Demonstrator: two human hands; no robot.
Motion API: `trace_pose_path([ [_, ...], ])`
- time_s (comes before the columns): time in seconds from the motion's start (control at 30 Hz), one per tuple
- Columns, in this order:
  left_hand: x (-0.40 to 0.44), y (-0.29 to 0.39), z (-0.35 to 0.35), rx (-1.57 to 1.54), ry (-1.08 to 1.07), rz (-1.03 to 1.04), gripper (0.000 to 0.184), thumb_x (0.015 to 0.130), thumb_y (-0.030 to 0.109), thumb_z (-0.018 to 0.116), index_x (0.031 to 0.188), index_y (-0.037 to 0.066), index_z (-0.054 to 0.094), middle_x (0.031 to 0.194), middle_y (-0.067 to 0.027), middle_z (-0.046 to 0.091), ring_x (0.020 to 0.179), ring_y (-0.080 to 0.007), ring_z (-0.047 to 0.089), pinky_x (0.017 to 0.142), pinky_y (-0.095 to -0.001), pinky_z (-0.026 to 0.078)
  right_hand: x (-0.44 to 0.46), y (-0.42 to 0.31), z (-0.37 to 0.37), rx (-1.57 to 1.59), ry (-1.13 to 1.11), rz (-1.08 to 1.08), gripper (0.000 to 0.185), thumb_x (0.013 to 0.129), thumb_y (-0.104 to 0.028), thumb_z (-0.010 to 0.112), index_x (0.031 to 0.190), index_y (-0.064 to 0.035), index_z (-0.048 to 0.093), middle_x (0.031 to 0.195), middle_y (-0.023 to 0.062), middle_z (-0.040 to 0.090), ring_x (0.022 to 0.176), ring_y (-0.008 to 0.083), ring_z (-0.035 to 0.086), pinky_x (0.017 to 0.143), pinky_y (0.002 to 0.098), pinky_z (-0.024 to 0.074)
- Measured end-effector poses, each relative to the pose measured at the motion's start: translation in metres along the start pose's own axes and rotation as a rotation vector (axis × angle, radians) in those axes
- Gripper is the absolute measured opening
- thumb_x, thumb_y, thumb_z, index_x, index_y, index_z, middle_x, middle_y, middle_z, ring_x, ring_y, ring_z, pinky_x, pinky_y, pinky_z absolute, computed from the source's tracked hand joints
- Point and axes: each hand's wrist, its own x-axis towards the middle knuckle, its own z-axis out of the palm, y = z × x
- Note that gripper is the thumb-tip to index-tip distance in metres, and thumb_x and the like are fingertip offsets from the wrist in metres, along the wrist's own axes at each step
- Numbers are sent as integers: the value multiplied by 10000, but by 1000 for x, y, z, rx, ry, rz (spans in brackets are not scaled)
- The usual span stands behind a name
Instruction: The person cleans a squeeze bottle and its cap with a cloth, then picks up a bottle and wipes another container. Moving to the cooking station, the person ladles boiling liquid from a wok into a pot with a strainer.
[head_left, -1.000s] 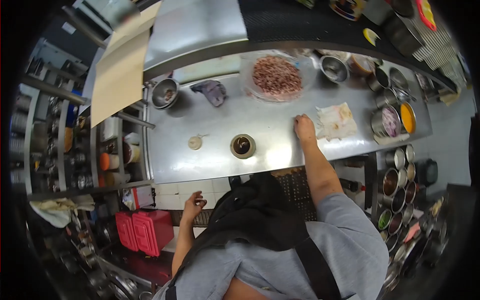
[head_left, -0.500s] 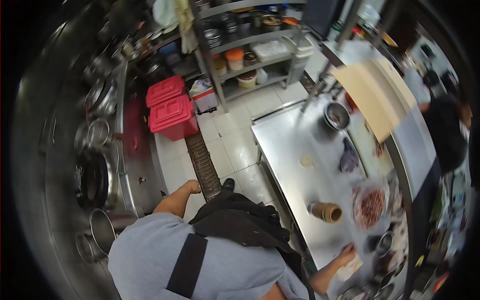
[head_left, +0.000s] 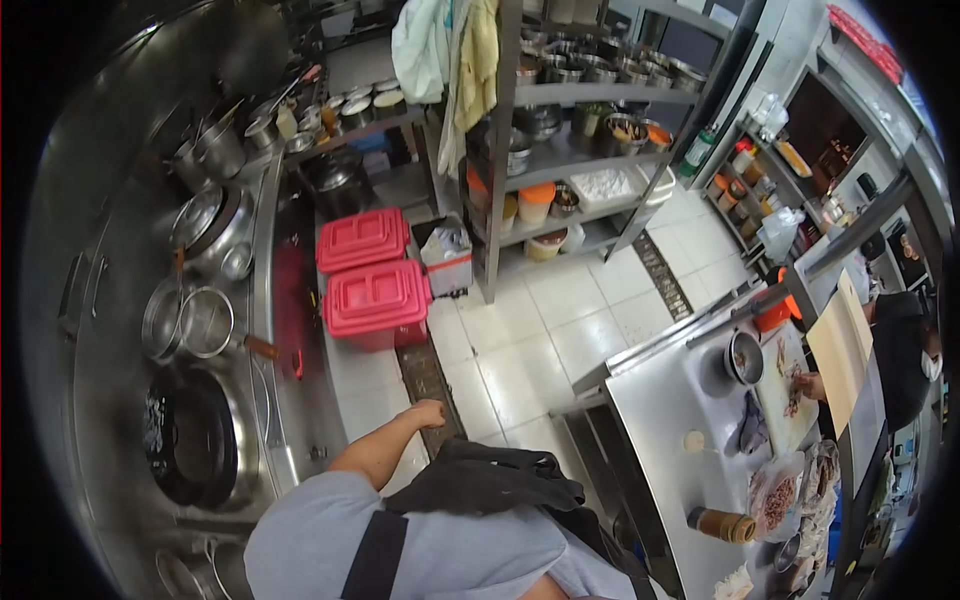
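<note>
The left grip (head_left: 429,413) is hanging above the drain (head_left: 424,378) in the floor (head_left: 520,370); its fingers are appearing curled, but whether they are closing fully or holding anything cannot be told. The right grip is lying outside the view. Just beyond the left grip, two red bins (head_left: 376,297) are standing beside the drain, lidded, with a box (head_left: 447,273) near them. Farther beyond, a rack (head_left: 605,95) is carrying pots and tubs. To the left, a strainer (head_left: 207,322) and a wok (head_left: 195,435) are resting on the steel range. To the right, well apart from the left grip, the table (head_left: 650,430) is bearing a jar (head_left: 722,525), a bowl (head_left: 743,357), a purple cloth (head_left: 753,427) and a board (head_left: 783,428); a co-worker's hand (head_left: 811,385) is resting at the board.
</note>
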Motion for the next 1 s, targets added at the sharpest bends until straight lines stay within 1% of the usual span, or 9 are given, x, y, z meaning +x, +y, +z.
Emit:
trace_pose_path([
  [0.23, 26, -65, -127, -588, 409, -138, 441, 834, 383, 590, 1134, 73, 682, 1199, -175, 643, 1148, -337, 590, 972, -417, 461, 112, -54, 33, -161, -42, -40, 327, 875, -309, 572, 1000, -27, 679, 919, 259, 657, 994, 379, 653, 795, 429, 496],
  [0.27, 47, -76, -124, -584, 539, -102, 394, 906, 389, 565, 1064, 49, 688, 864, -116, 709, 741, -254, 673, 661, -409, 519, 131, -51, 34, -128, -64, 31, 327, 884, -312, 568, 1016, -38, 686, 911, 250, 666, 958, 381, 668, 796, 429, 500],
  [0.3, 87, -99, -115, -537, 509, -98, 471, 946, 449, 478, 998, 39, 703, 804, -119, 701, 657, -231, 654, 606, -393, 511, 142, -59, 29, -130, -28, -31, 324, 891, -296, 565, 972, -10, 696, 878, 240, 681, 880, 363, 687, 750, 421, 516],
  [0.37, 78, -89, -118, -826, 437, -141, 572, 978, 484, 394, 865, 41, 736, 749, -109, 695, 608, -224, 630, 583, -388, 505, 149, -110, 8, 25, -26, -2, 317, 875, -264, 575, 886, 27, 702, 775, 197, 687, 733, 292, 695, 666, 391, 531],
  [0.47, 98, -109, -82, -670, 288, -163, 615, 985, 474, 369, 702, 69, 735, 635, -69, 669, 574, -203, 594, 592, -368, 495, 243, -91, 1, 290, -176, 64, 339, 937, -255, 583, 839, 59, 664, 651, 161, 663, 545, 259, 652, 483, 372, 534],
  [0.57, 89, -125, -37, -673, -192, -308, 608, 948, 552, 370, 761, 105, 737, 755, -91, 695, 732, -229, 641, 705, -384, 512, 296, -159, -23, 42, -145, 50, 449, 922, -385, 542, 736, -7, 699, 583, 101, 662, 521, 213, 658, 558, 348, 536],
  [0.6, 66, -142, -19, -471, 25, -98, 547, 939, 536, 422, 805, 108, 736, 815, -79, 704, 777, -223, 630, 731, -395, 505, 314, -180, -32, -70, -145, -44, 455, 916, -404, 531, 743, -19, 704, 586, 93, 665, 537, 219, 660, 597, 353, 541],
  [0.73, 67, -148, -53, -633, -61, -397, 485, 927, 513, 449, 870, 116, 720, 870, -90, 697, 795, -236, 637, 738, -399, 511, 376, -245, -52, -149, -135, -197, 469, 902, -437, 506, 740, -47, 711, 587, 80, 663, 615, 243, 672, 710, 368, 542],
  [1.0, 182, -90, -194, -738, 17, -325, 399, 903, 468, 502, 1001, 131, 690, 979, -111, 682, 832, -263, 650, 751, -408, 523, 491, -309, -67, -389, -85, -394, 413, 910, -432, 541, 886, -62, 723, 857, 171, 696, 841, 373, 655, 800, 460, 519],
])
